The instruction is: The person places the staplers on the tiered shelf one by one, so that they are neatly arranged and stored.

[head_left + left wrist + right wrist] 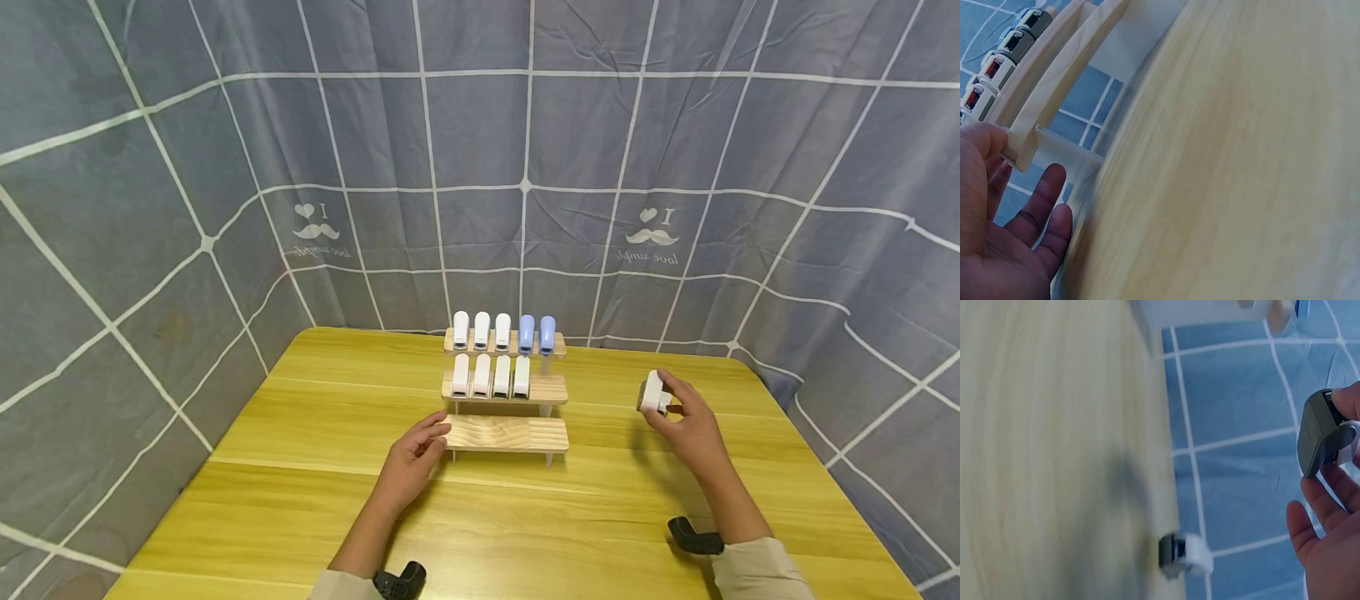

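Observation:
My right hand [686,421] is raised above the table's right side. Its fingers and thumb pinch a small stapler-like device [652,392], white with a dark grey side [1319,431] in the right wrist view. My left hand [414,457] touches the left end of the lowest wooden shelf [506,432], its fingers loosely bent. In the left wrist view, the other fingers of that left hand [1016,244] hang beside the shelf's clear support. White devices [482,377] stand in a row on the middle shelf; white and blue ones [527,333] line the top shelf.
The stepped wooden rack stands near the back of the yellow wood-grain table [300,475]. Another grey-and-white device [1186,555] lies on the table in the right wrist view. A grey curtain [480,225] with white lines closes off the back and sides.

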`<state>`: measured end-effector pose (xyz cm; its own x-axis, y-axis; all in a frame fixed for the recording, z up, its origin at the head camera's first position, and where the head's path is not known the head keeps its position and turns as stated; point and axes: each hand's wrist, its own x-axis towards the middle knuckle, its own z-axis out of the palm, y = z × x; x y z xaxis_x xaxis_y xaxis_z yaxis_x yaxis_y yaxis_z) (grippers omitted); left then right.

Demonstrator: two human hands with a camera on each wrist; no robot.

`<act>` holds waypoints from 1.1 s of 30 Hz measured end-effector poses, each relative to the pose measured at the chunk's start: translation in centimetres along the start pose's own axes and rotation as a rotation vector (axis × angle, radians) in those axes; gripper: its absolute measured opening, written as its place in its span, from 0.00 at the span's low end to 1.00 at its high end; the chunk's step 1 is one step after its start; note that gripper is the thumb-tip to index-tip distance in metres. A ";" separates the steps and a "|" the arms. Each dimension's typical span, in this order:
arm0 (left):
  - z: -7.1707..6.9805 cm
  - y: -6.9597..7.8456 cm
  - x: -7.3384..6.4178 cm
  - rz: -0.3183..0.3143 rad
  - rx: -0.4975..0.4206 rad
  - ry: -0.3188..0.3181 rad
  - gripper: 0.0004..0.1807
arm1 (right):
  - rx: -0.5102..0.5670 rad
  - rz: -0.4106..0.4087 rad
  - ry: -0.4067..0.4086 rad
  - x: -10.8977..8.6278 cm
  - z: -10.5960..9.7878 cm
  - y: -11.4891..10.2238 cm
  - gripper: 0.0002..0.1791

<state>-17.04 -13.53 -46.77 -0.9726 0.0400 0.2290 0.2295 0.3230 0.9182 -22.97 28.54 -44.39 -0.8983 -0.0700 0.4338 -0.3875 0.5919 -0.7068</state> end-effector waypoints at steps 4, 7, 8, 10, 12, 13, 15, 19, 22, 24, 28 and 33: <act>0.1 -0.3 0.1 0.005 -0.001 0.004 0.14 | 0.001 -0.010 -0.004 0.3 1.0 -0.8 0.37; 0.4 -2.0 0.6 0.001 -0.008 0.013 0.14 | 0.006 -0.016 -0.016 0.5 1.7 -1.3 0.37; 0.4 -2.6 0.7 0.002 -0.010 0.016 0.14 | 0.011 -0.021 -0.020 0.6 2.0 -1.5 0.36; 0.5 -3.4 0.9 0.003 -0.014 0.017 0.14 | 0.017 -0.031 -0.030 0.7 2.5 -1.8 0.37; 0.4 -3.7 0.9 0.013 -0.017 0.011 0.14 | 0.026 -0.036 -0.038 0.8 3.0 -2.1 0.37; 0.4 -3.7 0.9 0.019 -0.017 0.010 0.14 | 0.033 -0.040 -0.041 0.9 3.2 -2.3 0.37; 0.3 -3.8 0.8 0.032 -0.019 0.007 0.14 | 0.050 -0.047 -0.047 1.0 3.7 -2.7 0.37; 0.3 -3.8 0.9 0.038 -0.015 0.004 0.14 | 0.067 -0.063 -0.059 1.4 4.5 -3.5 0.37; 0.3 -3.8 0.9 0.021 -0.013 0.006 0.14 | 0.069 -0.083 -0.069 1.6 5.2 -4.1 0.37; 0.4 -3.6 0.8 0.011 -0.012 0.010 0.14 | 0.074 -0.101 -0.075 1.8 5.6 -4.4 0.37; 0.5 -2.8 0.6 -0.006 -0.011 0.023 0.14 | 0.083 -0.123 -0.099 2.1 6.3 -5.2 0.37; 0.1 -0.4 0.1 0.004 -0.017 0.012 0.14 | 0.073 -0.135 -0.124 2.4 7.1 -5.8 0.36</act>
<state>-17.25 -13.54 -47.18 -0.9710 0.0298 0.2370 0.2346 0.3069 0.9224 -24.35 19.25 -43.17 -0.8540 -0.2461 0.4584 -0.5163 0.5105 -0.6876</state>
